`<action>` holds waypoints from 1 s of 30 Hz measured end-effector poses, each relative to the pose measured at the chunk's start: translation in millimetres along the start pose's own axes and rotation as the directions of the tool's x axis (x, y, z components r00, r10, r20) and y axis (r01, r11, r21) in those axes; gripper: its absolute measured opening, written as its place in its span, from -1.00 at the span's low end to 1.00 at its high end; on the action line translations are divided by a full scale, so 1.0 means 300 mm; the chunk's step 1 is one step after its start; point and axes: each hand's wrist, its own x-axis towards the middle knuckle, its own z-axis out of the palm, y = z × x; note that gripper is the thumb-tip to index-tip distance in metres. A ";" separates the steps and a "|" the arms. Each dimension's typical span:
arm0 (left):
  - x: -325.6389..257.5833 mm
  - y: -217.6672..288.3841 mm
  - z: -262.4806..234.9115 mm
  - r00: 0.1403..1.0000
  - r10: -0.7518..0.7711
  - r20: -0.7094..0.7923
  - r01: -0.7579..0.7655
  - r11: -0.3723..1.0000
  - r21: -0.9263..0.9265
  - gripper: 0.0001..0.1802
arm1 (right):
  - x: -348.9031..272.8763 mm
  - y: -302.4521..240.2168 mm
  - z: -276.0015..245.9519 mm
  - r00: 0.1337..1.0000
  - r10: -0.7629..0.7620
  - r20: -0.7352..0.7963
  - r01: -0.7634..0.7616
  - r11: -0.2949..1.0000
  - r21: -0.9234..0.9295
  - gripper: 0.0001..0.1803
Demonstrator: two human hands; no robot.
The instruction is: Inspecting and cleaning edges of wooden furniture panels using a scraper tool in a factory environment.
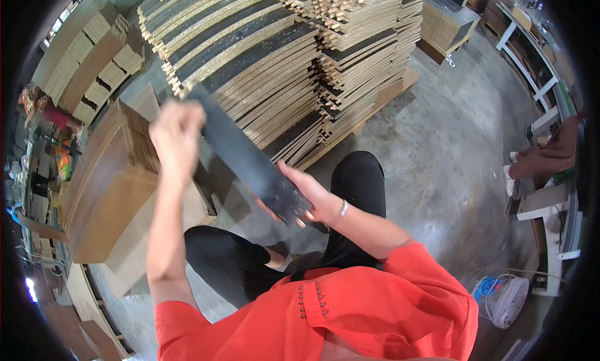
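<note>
A long dark board (247, 152) slants in front of me, its upper end toward the stack. Around its lower end my right hand (317, 197) is closed, thumb on one side and fingertips showing on the other. Small wooden dowels (301, 223) stick out of that lower end. My left hand (177, 135), blurred by motion, is beside the upper end with its fingers curled in. What it pinches, if anything, cannot be made out. Just beyond is a tall stack of similar dark-faced boards (269, 67), with pale particleboard edges and many dowels (328, 11) at their ends.
The stack rests on a wooden pallet (403, 83). Curved brown panels (109, 198) stand at my left. More stacked boards (94, 55) are farther left. A white metal frame (544, 205) runs along the right, near another person's legs (544, 158). A roll of cord (506, 298) lies at lower right.
</note>
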 end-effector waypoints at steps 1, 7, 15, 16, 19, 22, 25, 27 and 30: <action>-0.127 0.045 0.001 0.996 0.012 0.089 -0.005 0.997 -0.080 -0.91 | -0.030 0.026 -0.017 1.000 0.009 -0.008 -0.009 1.000 0.005 -0.41; -0.393 0.037 0.076 0.988 0.086 0.131 -0.079 0.995 -0.062 -0.89 | -0.096 0.172 -0.141 0.991 0.128 0.047 -0.130 0.991 0.042 -0.41; -0.657 -0.005 0.191 0.904 -0.311 0.294 0.368 0.916 -0.161 -0.89 | -0.119 0.320 -0.253 0.950 0.167 -0.264 -0.111 0.970 0.215 -0.42; -0.670 0.012 0.209 0.912 -0.224 0.343 0.290 0.944 -0.156 -0.88 | -0.101 0.318 -0.286 0.942 0.167 -0.292 -0.110 0.973 0.200 -0.43; -0.711 0.049 0.283 0.852 -0.216 0.477 0.348 0.914 -0.207 -0.91 | -0.053 0.322 -0.375 0.903 0.091 -0.420 -0.023 0.986 0.163 -0.46; -0.684 -0.077 0.354 0.829 -0.239 0.506 0.326 0.941 -0.089 -0.91 | -0.062 0.303 -0.347 0.918 0.141 -0.370 -0.087 0.984 0.159 -0.42; -0.621 -0.356 0.392 0.911 -0.323 0.258 0.253 0.929 0.269 -0.93 | -0.054 0.318 -0.345 0.934 0.132 -0.332 -0.078 0.982 0.171 -0.43; -0.598 -0.362 0.387 0.926 -0.323 0.198 0.230 0.894 0.384 -0.93 | -0.061 0.318 -0.363 0.933 0.117 -0.341 -0.062 0.984 0.167 -0.43; -0.664 -0.226 0.354 0.918 -0.214 0.332 0.202 0.977 0.073 -0.94 | -0.061 0.304 -0.382 0.934 0.106 -0.341 -0.048 0.983 0.175 -0.42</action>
